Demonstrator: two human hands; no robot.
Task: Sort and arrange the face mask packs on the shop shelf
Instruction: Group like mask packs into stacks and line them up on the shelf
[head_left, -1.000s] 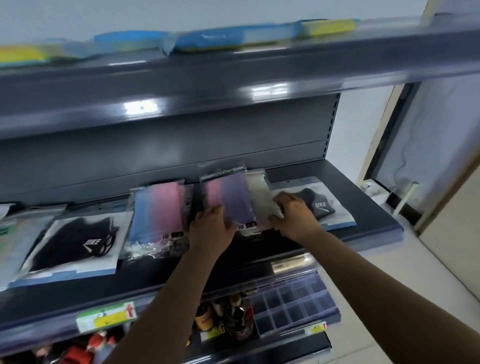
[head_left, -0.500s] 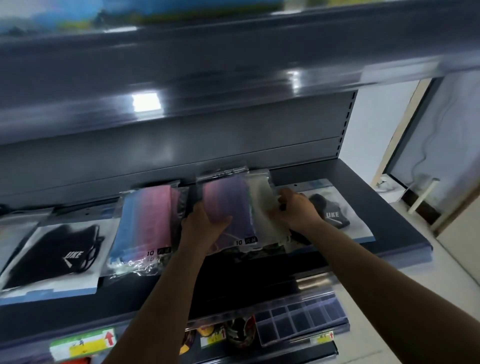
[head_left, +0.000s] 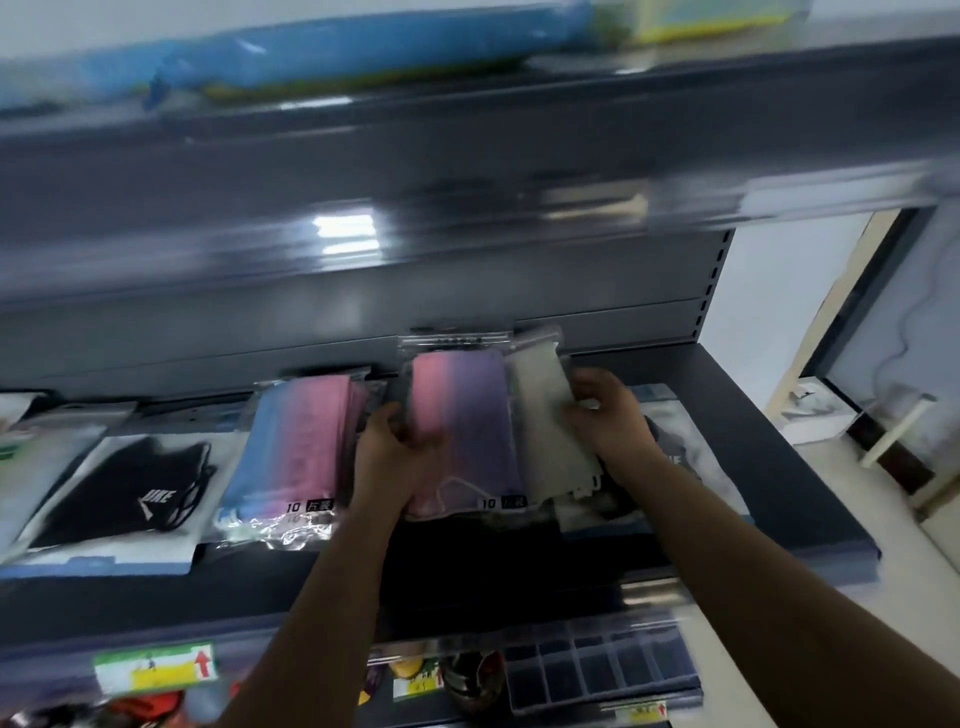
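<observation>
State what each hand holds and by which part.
Left hand grips the pink-purple mask pack by its left edge; right hand grips the grey pack by its right edge.

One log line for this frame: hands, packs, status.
left hand: grips pink-purple pack | right hand: holds grey pack | shelf | status: arranging unfinished

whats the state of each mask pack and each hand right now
pink-purple pack: gripped at both sides, its top end raised off the shelf
grey pack: behind the pink-purple one, under the right hand
blue-pink pack: flat on shelf, untouched
black pack: flat on shelf, untouched
left hand: holds the pink-purple pack's left edge
right hand: grips the packs' right side
</observation>
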